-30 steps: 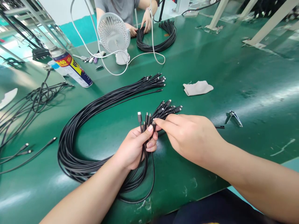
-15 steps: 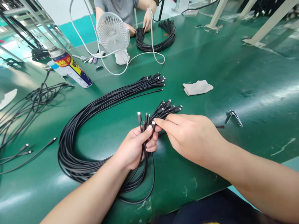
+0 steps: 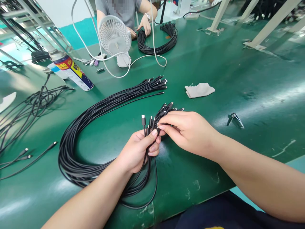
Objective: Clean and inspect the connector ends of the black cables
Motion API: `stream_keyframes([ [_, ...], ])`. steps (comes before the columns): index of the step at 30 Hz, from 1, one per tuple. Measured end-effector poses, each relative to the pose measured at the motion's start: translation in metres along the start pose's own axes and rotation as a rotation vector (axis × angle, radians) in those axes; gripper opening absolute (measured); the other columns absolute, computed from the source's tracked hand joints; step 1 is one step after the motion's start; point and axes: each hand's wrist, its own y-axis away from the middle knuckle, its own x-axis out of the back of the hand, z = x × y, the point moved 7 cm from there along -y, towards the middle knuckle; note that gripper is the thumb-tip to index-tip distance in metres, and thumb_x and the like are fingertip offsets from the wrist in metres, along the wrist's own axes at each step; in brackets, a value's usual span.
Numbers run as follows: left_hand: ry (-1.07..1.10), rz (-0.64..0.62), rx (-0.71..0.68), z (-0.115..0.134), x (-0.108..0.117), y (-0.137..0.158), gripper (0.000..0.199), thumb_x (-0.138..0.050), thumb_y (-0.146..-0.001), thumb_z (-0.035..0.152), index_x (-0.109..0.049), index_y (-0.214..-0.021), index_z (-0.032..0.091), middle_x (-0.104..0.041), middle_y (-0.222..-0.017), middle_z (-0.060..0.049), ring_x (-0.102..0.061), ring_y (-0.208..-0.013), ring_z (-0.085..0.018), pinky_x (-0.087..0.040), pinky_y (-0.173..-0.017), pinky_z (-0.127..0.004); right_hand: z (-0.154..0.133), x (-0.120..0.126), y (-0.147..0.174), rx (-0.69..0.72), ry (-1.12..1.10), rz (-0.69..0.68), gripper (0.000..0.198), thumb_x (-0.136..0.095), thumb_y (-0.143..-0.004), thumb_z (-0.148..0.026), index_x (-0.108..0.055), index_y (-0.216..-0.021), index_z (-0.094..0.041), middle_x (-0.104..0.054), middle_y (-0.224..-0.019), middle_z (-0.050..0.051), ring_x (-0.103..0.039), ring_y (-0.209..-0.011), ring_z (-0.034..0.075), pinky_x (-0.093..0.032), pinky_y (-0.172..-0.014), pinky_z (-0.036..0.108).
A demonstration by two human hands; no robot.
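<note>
My left hand (image 3: pixel 143 146) is closed round several black USB-C cables (image 3: pixel 79 125), its thumb pressed against one connector. Their metal-tipped plugs stick up above the fingers, one of them, a USB-C plug (image 3: pixel 143 120), upright and apart from the others. My right hand (image 3: pixel 188 128) pinches a thin dark stick-like tool (image 3: pixel 169 124), mostly hidden by the fingers, its tip at the connector under my left thumb. More plugs (image 3: pixel 168 107) fan out behind the right fingers. The cables curve left in a large loop, and their other ends (image 3: pixel 158 82) lie bunched on the table.
A spray can (image 3: pixel 72 71), a white fan (image 3: pixel 114 35) with a looping cord and loose cables (image 3: pixel 35 101) are on the left. A light cloth piece (image 3: pixel 199 90) and a small metal clipper (image 3: pixel 235 120) lie right. Across the green table (image 3: pixel 238 79), a person handles another cable coil (image 3: pixel 157 49).
My right hand has shifted slightly left and turned, bringing its fingertips over the connector at my left thumb. The left hand keeps its hold on the cables.
</note>
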Motion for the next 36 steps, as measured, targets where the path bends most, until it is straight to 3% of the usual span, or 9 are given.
stream_keyframes([
  [11,-0.046,0.019,-0.009,-0.0013,-0.0002,-0.0010,0.020,-0.075,-0.077,0.026,-0.064,-0.073,0.009,-0.053,-0.065,0.001,-0.037,-0.046,-0.002,-0.025,-0.041,-0.017,-0.0031,0.0017,0.0024,0.048,0.106,-0.004,0.021,-0.050,-0.090,-0.018,-0.071,-0.087,-0.015,-0.073,-0.083,0.004,-0.065,-0.073,0.016,-0.044,-0.066,0.027],
  [26,-0.065,0.025,-0.011,-0.0018,0.0004,-0.0002,0.020,-0.074,-0.078,0.027,-0.068,-0.080,0.008,-0.053,-0.065,0.000,-0.037,-0.046,-0.002,-0.024,-0.042,-0.017,0.0050,0.0021,-0.0040,-0.074,-0.119,-0.112,0.017,-0.057,-0.088,-0.014,-0.072,-0.082,-0.016,-0.073,-0.078,0.002,-0.064,-0.072,0.014,-0.043,-0.065,0.025],
  [32,-0.073,0.024,-0.021,-0.0022,0.0000,-0.0005,0.020,-0.074,-0.078,0.026,-0.066,-0.074,0.009,-0.052,-0.066,0.000,-0.037,-0.046,-0.002,-0.025,-0.041,-0.017,0.0027,0.0015,-0.0025,-0.043,0.004,-0.128,0.019,-0.054,-0.088,-0.015,-0.072,-0.082,-0.015,-0.071,-0.077,0.004,-0.063,-0.072,0.015,-0.043,-0.068,0.026],
  [36,-0.063,0.020,-0.018,-0.0026,0.0000,-0.0009,0.020,-0.074,-0.078,0.026,-0.066,-0.072,0.009,-0.053,-0.065,0.000,-0.038,-0.046,-0.002,-0.026,-0.041,-0.016,0.0021,0.0067,-0.0028,-0.049,-0.031,-0.081,0.017,-0.052,-0.083,-0.013,-0.069,-0.080,-0.015,-0.068,-0.073,0.003,-0.058,-0.063,0.013,-0.038,-0.058,0.024],
])
